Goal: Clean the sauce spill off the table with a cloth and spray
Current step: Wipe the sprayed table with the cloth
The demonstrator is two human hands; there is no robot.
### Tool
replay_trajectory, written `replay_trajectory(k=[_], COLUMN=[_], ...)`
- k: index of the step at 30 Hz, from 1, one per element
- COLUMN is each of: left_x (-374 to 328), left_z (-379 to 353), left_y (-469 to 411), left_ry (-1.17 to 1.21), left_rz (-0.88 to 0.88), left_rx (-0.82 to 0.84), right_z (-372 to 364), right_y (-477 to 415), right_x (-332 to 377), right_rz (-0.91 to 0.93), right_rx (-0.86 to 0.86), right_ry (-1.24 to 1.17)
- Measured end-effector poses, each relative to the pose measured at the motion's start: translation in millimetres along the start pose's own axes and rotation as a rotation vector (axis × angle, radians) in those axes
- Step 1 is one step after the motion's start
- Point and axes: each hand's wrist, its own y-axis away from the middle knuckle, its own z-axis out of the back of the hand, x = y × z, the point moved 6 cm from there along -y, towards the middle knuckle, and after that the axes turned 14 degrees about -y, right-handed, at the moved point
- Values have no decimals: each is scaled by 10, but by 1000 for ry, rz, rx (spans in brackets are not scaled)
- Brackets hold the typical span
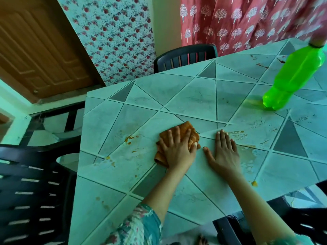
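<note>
So this is the wiping step, mid-scrub by the look of it. The left hand (177,151) lies flat with fingers spread, pressing the orange-brown cloth (187,129) down around the middle of the worktop (159,96). The right hand (224,151) is just beside it, palm down and fingers straight, holding nothing; I'd guess it's only bracing. The green bottle (297,75), presumably the spray, stands well apart toward the far right edge, and its top is too blurred to make out. There's plenty of sauce left: orange smears (129,138) just left of the cloth, a wet streaky patch (247,156) right of the right hand, dark splatters (261,65) up by the far edge near the bottle, and a blob (254,183) close to the near right edge. The next move probably calls for sweeping the cloth left over those smears, then working across to the right-hand patch, maybe with more spray on the dried bits.
</note>
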Motion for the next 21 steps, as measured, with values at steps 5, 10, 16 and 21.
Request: replay_trajectory(k=[5, 10, 16, 21], left_x=[453, 972, 362, 395], left_z=[32, -51, -70, 43], left_y=[-471, -223, 357, -198], left_ry=[-33, -17, -5, -24], left_rz=[-20, 201, 53, -87], left_rx=[3, -42, -96, 3], right_z=[1, 11, 9, 18], right_y=[9, 13, 19, 36], right_x=[-7, -23, 9, 56], right_rz=[-1, -3, -4, -56], right_rx=[15, 5, 13, 26], right_ry=[6, -7, 17, 18])
